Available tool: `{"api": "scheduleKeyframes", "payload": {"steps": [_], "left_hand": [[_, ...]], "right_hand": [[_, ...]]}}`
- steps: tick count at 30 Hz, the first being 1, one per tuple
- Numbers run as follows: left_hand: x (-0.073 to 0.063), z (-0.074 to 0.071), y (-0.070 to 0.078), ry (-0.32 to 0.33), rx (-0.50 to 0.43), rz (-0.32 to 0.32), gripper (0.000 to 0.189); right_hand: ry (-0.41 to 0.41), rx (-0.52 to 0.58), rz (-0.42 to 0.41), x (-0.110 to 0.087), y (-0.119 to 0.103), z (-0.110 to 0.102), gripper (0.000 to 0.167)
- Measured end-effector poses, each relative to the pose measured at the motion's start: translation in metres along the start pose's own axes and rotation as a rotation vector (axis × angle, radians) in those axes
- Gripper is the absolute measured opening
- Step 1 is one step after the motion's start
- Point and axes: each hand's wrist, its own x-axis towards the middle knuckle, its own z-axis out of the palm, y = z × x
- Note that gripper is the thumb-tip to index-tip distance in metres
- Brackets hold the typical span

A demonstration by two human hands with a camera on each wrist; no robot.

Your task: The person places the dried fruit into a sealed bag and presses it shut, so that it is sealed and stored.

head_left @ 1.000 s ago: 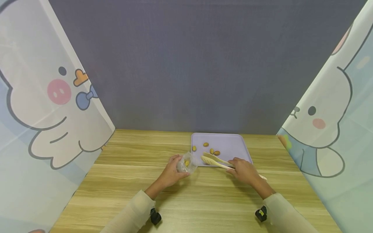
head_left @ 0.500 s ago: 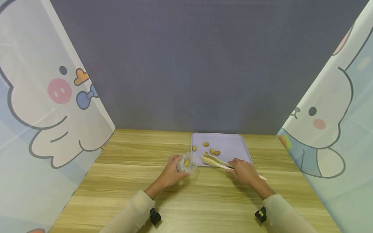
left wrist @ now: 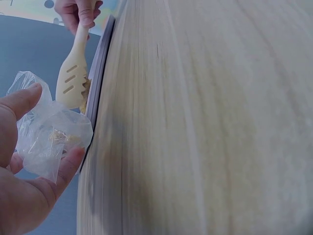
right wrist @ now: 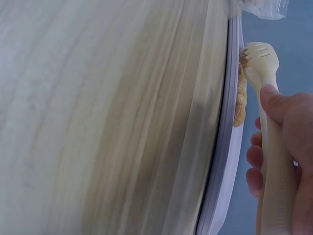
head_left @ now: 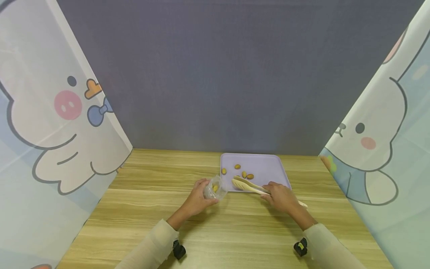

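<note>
My left hand [head_left: 198, 200] holds a clear plastic bag [head_left: 220, 191] between thumb and fingers, its mouth turned toward the tray. A few yellowish-brown pieces show through the film. In the left wrist view the bag [left wrist: 58, 134] looks crumpled. My right hand [head_left: 282, 198] grips cream-coloured tongs [head_left: 253, 187] with slotted, toothed heads. Those heads hover low over the front left of a lilac tray [head_left: 268, 168], near the bag. Several brown, oval, nut-like pieces [head_left: 250, 176] lie on the tray. Whether the tongs pinch a piece is hard to tell.
The tray stands at the back of a wood-grain table [head_left: 161, 168], close to a grey back panel [head_left: 215, 93]. Cartoon-printed sheets [head_left: 50, 112] flank the table on both sides. A black wrist camera [head_left: 179, 250] sits at each sleeve.
The tong heads drew slightly closer together half a second ago, then shifted up a little and now stand slightly apart. The left hand and the bag have hardly moved.
</note>
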Motion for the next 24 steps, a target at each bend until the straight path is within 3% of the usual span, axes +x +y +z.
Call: {"api": "scheduleKeyframes", "payload": {"steps": [24], "left_hand": [[0.000,0.000,-0.001,-0.002,0.003,0.004,0.079]], "right_hand": [[0.058,0.039,-0.013,0.009,-0.005,-0.016,0.040]]}}
